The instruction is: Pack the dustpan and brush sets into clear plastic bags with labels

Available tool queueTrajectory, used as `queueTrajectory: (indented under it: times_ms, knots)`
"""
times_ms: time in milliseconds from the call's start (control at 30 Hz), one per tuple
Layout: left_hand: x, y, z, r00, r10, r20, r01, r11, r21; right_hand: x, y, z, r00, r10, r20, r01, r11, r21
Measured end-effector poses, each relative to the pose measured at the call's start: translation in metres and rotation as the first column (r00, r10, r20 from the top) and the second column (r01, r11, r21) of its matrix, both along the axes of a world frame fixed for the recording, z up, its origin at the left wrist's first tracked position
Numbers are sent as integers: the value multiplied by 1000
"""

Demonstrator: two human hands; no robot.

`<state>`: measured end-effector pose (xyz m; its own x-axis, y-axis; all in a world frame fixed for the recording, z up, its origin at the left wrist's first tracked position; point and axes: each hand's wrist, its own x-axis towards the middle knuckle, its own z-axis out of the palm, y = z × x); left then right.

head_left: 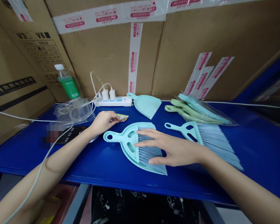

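My left hand (105, 120) is closed, its fingertips pinching the edge of a small colourful printed card (123, 117) low over the table. My right hand (172, 148) is open with fingers spread, over a light-blue hand brush (131, 146) that lies in a matching dustpan (128, 158). Its fingertips reach across the grey-blue bristles; whether they touch is hard to tell. Behind lies another light-blue dustpan (147, 105). A second brush (193, 132) rests to the right, part of its bristles behind my right wrist.
Plastic-wrapped green and blue dustpan sets (200, 112) lie at the back right. A white power strip (121, 101) with chargers stands by the cardboard boxes (102, 46). At left are a green-labelled bottle (68, 84), clear plastic wrap (78, 112), a phone (71, 134) and a white cable (43, 163).
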<state>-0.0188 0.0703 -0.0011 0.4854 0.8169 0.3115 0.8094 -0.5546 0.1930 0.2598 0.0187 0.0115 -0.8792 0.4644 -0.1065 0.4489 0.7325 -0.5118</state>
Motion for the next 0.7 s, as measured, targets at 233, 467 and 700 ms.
queueTrajectory:
  times_ms: [233,467,700]
  knots:
    - [0,-2,-3,950,-45,-309,63,997,49,0,0,1,1000,-3,20,3,1000,2]
    - [5,0,-7,901,58,-430,-31,997,69,0,0,1,1000,-2,25,2,1000,10]
    - [7,-11,7,901,3,-433,23,998,54,2,-1,6,1000,-1,3,1,1000,-9]
